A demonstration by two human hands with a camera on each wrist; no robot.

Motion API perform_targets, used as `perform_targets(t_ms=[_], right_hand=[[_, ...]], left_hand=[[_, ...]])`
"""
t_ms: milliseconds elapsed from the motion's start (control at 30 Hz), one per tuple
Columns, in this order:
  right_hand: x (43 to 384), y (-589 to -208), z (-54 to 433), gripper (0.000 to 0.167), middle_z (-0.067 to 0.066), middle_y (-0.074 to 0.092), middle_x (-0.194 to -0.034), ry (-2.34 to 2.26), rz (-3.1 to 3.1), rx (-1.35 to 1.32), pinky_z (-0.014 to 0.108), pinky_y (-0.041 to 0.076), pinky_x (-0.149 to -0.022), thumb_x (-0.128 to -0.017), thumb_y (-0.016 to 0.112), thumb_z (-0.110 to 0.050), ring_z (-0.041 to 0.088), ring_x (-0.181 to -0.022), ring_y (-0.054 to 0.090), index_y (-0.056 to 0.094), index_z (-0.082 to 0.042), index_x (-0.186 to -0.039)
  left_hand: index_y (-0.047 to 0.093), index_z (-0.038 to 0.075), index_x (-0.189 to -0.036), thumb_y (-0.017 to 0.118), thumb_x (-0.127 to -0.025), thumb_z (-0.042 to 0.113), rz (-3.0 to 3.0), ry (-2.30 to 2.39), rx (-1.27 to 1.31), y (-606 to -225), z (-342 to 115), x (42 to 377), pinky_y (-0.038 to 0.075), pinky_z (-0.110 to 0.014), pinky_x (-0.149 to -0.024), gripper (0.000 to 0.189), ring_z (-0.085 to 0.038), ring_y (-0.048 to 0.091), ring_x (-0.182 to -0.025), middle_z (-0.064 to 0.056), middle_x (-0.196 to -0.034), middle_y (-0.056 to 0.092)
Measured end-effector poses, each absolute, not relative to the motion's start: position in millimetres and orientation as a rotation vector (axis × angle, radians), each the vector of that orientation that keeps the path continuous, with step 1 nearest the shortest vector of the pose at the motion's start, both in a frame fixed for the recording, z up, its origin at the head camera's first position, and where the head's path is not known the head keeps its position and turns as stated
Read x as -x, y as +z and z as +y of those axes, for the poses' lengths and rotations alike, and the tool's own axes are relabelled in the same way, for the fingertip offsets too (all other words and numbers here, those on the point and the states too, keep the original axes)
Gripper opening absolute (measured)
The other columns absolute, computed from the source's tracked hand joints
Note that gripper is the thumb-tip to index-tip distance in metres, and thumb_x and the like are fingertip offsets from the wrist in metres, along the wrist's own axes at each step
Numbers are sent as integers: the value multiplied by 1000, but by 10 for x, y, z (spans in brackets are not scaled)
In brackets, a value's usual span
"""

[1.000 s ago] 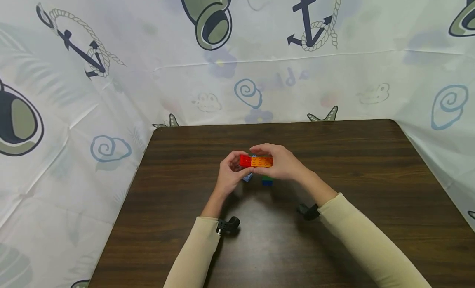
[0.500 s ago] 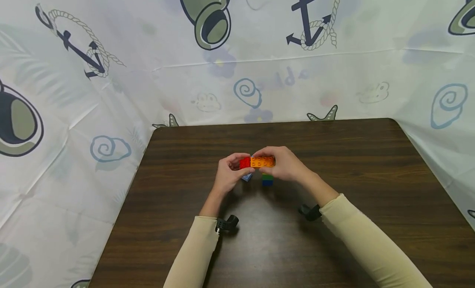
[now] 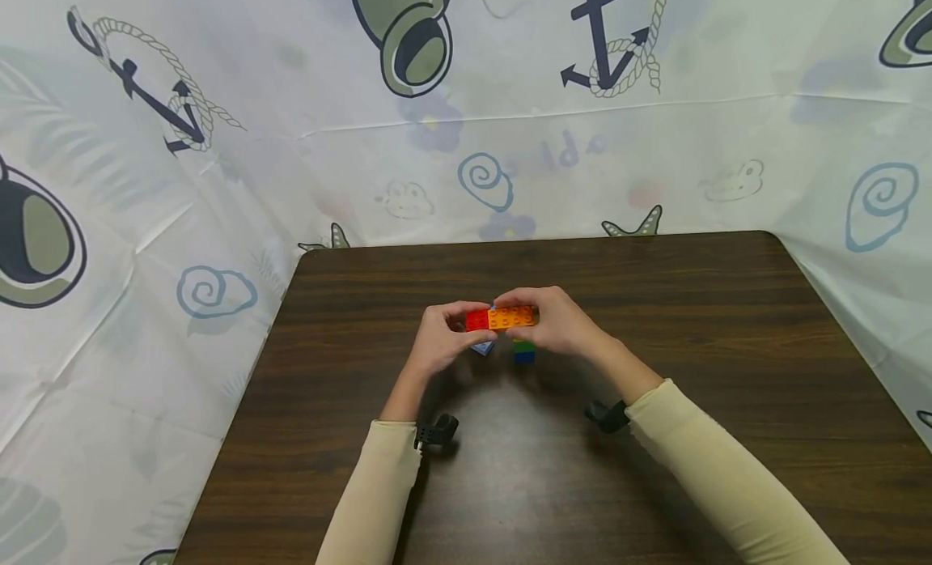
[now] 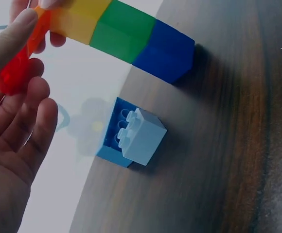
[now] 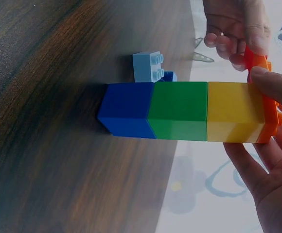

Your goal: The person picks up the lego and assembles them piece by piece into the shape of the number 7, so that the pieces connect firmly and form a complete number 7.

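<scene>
Fingers, head view: left hand (image 3: 437, 338) has thumb and fingertips clamped on the red brick (image 3: 476, 320); right hand (image 3: 559, 322) pinches the orange brick (image 3: 511, 317).
Red and orange: end to end above the desk (image 3: 502, 484), red on the left; whether they are joined cannot be told.
Column below: green brick (image 3: 524, 346) over dark-blue brick (image 3: 524, 358), roughly midway between the desk's left and right edges, set in from its far edge.
Light-blue brick (image 3: 483, 349): just left of the column, partly covered by the left hand.
Sleeves and wrists: pale sleeves (image 3: 371, 492), a black device (image 3: 438, 430) on each wrist.
Cloth (image 3: 306, 71): beyond the far edge, printed with anchors and shells.
Fingers, left wrist view: left thumb laid across the red brick, the other fingers curled beside it.
Column: yellow brick (image 4: 80, 20), green and dark blue in line, dark blue standing on the desk.
Pair: light-blue brick with its studs turned toward a mid-blue brick (image 4: 113, 156); contact between them is unclear.
Fingers, right wrist view: right thumb on the orange brick, fingers round its other side.
Orange: caps the yellow brick, studs outward.
Pair: past the column, mid-blue partly hidden by it.
</scene>
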State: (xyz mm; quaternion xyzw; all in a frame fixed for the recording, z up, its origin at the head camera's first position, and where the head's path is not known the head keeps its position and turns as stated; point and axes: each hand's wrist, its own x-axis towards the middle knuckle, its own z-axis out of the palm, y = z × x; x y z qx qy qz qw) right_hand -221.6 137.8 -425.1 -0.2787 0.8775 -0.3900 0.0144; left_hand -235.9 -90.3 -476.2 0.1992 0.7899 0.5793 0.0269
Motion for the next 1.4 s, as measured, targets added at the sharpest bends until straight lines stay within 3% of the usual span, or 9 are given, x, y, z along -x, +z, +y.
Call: perform_targets(t_ms=[267,433,567,767,933,1167,1400], right_hand=[[2263,-4278,1374,42,3,67,-119,-1324,2667,861,34,52,-89,-85,78,-15,19,-102,62,65,-8,-124],[2362,-4377,1420,33,10,66,-120,-1665,2528,661,44,51,-91,-102,55,-25,29,-109,62,63,-4,-125],[2476,-4577,1490,37,15,61,-128,-1633,2624,494,50,47,-96,-106,45,-26,32,-116,57,59,-4,-131],[2613,-4871,1525,40,14,47,-146,-1309,2663,574,55,35,-106,-103,51,-14,35,-132,44,50,-9,-143],[2652,-4949,1498,46,9,41,-152,-1243,2573,641,59,28,-109,-101,56,-17,36,-139,36,48,-15,-146],[2660,-4978,1489,42,13,55,-139,-1116,2594,642,56,38,-103,-99,59,-15,35,-126,51,55,-14,-141],[2643,-4972,1473,59,6,37,-154,-866,2676,702,62,29,-107,-97,62,-16,36,-137,36,41,-28,-151]], left_hand=[[73,14,-112,83,-81,26,2452,1782,-645,-4737,-923,2353,53,-30,-65,36,-25,60,-74,-2,-99,71],[73,15,-111,83,-80,29,2474,1748,-617,-4734,-922,2359,52,-29,-66,35,-22,59,-74,1,-99,70],[72,12,-113,83,-81,25,2486,1710,-580,-4716,-919,2357,51,-29,-66,36,-24,58,-76,-2,-100,71],[70,3,-115,80,-83,17,2470,1683,-601,-4536,-903,2268,52,-29,-67,36,-27,60,-77,-8,-102,71],[70,2,-114,80,-84,15,2439,1705,-633,-4367,-889,2181,54,-29,-70,35,-23,61,-78,-7,-101,71],[70,2,-114,80,-83,15,2424,1707,-642,-4363,-895,2175,54,-30,-69,35,-22,61,-77,-6,-99,71],[70,2,-114,80,-83,14,2433,1709,-649,-4344,-903,2168,54,-30,-70,35,-23,61,-77,-8,-100,71]])
